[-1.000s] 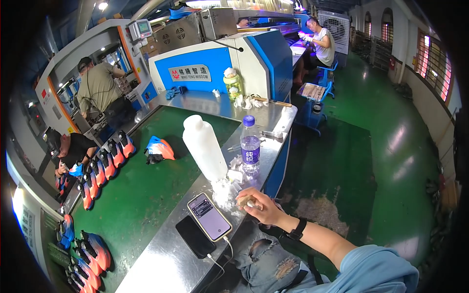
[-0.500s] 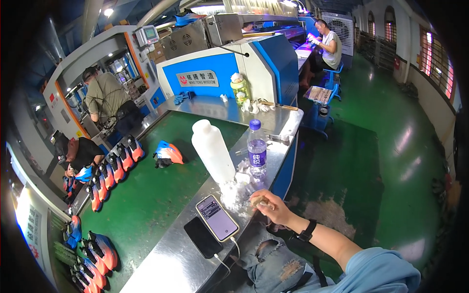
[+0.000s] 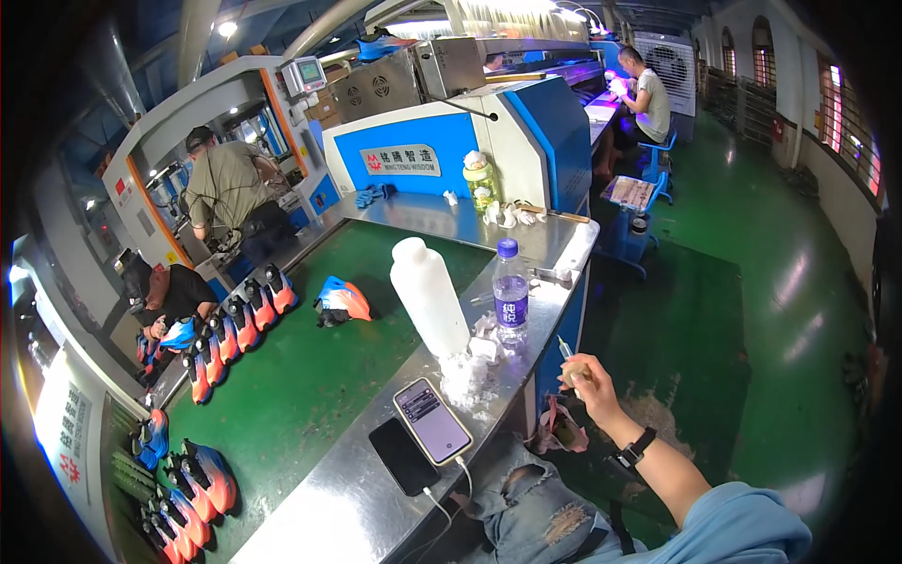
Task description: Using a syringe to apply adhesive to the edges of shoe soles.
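Note:
My right hand (image 3: 601,395) is closed around a small tool (image 3: 569,353) with a thin pale tip and a tan, rounded part at the fingers; its exact kind is unclear. The hand hangs just past the right edge of the metal-rimmed table, with the tip pointing up and away. Close by on the metal rim stand a clear water bottle (image 3: 510,291) with a purple cap and a tall white plastic bottle (image 3: 429,299). A heap of crumpled white tissue (image 3: 464,379) lies at their feet. Two phones, one lit (image 3: 431,419) and one dark (image 3: 402,456), lie nearer me. My left hand is out of view.
A green conveyor belt (image 3: 310,395) carries one blue-orange shoe upper (image 3: 344,300) and rows of several shoes (image 3: 242,322) along its left side. A blue-white machine (image 3: 442,160) stands beyond. Co-workers are at the left and far right. A pink bag (image 3: 561,428) hangs below the table edge.
My right hand has moved right, away from the tissue heap and past the table edge. The thin tip of the held tool now shows. The whole view has shifted slightly.

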A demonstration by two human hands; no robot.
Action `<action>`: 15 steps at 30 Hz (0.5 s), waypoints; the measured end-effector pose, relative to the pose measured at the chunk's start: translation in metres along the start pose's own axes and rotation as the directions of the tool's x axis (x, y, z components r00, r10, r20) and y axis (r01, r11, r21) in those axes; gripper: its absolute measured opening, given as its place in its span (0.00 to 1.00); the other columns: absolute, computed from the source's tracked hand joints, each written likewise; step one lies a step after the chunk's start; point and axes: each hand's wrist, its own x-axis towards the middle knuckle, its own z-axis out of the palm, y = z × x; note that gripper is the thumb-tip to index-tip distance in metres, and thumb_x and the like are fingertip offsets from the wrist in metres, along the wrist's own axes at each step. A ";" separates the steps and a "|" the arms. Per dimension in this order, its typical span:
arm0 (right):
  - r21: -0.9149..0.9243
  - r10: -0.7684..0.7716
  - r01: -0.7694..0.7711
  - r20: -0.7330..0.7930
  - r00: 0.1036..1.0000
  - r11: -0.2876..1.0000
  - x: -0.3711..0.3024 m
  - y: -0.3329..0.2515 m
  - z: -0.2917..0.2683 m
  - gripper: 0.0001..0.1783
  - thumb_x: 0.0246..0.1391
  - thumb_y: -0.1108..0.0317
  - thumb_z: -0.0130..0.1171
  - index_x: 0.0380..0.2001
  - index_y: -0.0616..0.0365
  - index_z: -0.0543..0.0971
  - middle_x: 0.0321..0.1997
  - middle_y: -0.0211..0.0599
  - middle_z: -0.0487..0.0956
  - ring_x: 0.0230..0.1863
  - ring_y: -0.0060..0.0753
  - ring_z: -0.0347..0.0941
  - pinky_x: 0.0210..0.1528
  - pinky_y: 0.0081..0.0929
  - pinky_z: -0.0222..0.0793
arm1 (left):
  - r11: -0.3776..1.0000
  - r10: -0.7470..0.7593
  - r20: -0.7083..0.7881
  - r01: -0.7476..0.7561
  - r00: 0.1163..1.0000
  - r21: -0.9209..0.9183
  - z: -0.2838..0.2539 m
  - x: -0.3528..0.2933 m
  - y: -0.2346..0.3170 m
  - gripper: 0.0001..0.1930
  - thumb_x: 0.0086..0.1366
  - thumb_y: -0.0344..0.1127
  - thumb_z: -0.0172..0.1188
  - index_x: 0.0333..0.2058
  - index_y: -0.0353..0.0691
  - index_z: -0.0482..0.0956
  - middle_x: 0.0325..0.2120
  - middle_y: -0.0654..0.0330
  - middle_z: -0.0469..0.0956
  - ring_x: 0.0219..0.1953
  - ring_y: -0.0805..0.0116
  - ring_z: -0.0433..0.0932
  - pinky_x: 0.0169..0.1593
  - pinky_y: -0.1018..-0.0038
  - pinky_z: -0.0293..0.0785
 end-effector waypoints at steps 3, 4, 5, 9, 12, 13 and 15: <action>-0.033 0.042 -0.042 -0.010 0.999 0.999 -0.013 0.000 -0.009 0.15 0.55 0.71 0.48 0.46 0.59 0.66 0.42 0.38 0.70 0.41 0.25 0.70 0.43 0.24 0.69 | 1.000 0.013 -0.016 -0.013 1.000 0.012 -0.003 0.005 0.003 0.13 0.60 0.39 0.49 0.38 0.39 0.77 0.32 0.53 0.77 0.33 0.55 0.75 0.34 0.61 0.70; -0.043 0.030 -0.030 -0.009 1.000 0.999 -0.016 0.003 -0.011 0.14 0.55 0.71 0.48 0.46 0.59 0.66 0.41 0.38 0.71 0.41 0.25 0.70 0.42 0.23 0.69 | 1.000 0.023 -0.022 -0.023 0.999 0.016 -0.003 0.009 0.005 0.13 0.60 0.39 0.49 0.38 0.39 0.77 0.32 0.53 0.77 0.33 0.55 0.75 0.34 0.61 0.70; -0.044 0.019 -0.019 -0.011 1.000 0.999 -0.019 0.002 -0.010 0.14 0.55 0.71 0.48 0.46 0.59 0.66 0.41 0.38 0.71 0.41 0.25 0.70 0.43 0.23 0.69 | 0.999 0.035 -0.026 -0.035 0.999 0.020 -0.003 0.014 0.008 0.13 0.60 0.39 0.49 0.38 0.39 0.77 0.32 0.53 0.77 0.33 0.55 0.75 0.34 0.61 0.70; -0.049 0.028 -0.030 -0.038 0.999 0.998 -0.029 -0.003 -0.017 0.14 0.55 0.72 0.48 0.45 0.59 0.66 0.41 0.37 0.71 0.40 0.24 0.70 0.42 0.24 0.70 | 0.996 0.088 -0.027 -0.087 0.996 0.032 -0.001 0.035 0.019 0.12 0.60 0.39 0.49 0.37 0.39 0.77 0.32 0.53 0.77 0.33 0.55 0.75 0.34 0.61 0.70; -0.083 0.041 -0.043 -0.030 0.999 0.996 -0.033 -0.010 -0.025 0.14 0.55 0.72 0.49 0.45 0.59 0.66 0.40 0.36 0.71 0.40 0.24 0.70 0.42 0.24 0.71 | 0.994 0.106 -0.015 -0.106 0.994 0.030 0.008 0.041 0.026 0.12 0.60 0.39 0.49 0.37 0.40 0.77 0.32 0.54 0.77 0.33 0.55 0.75 0.34 0.61 0.70; -0.079 0.051 -0.053 -0.027 0.998 0.995 -0.034 -0.012 -0.026 0.14 0.54 0.71 0.49 0.45 0.59 0.66 0.40 0.36 0.71 0.40 0.24 0.70 0.41 0.24 0.71 | 0.993 0.110 -0.011 -0.110 0.994 0.031 0.010 0.044 0.028 0.12 0.60 0.39 0.49 0.37 0.40 0.77 0.32 0.54 0.77 0.33 0.55 0.75 0.34 0.61 0.70; -0.095 0.052 -0.055 -0.036 0.998 0.994 -0.036 -0.013 -0.037 0.14 0.55 0.71 0.49 0.45 0.60 0.67 0.39 0.35 0.71 0.40 0.24 0.70 0.40 0.24 0.71 | 0.993 0.112 -0.004 -0.112 0.994 0.034 0.013 0.046 0.031 0.12 0.60 0.39 0.49 0.37 0.40 0.77 0.32 0.54 0.77 0.33 0.55 0.75 0.34 0.61 0.70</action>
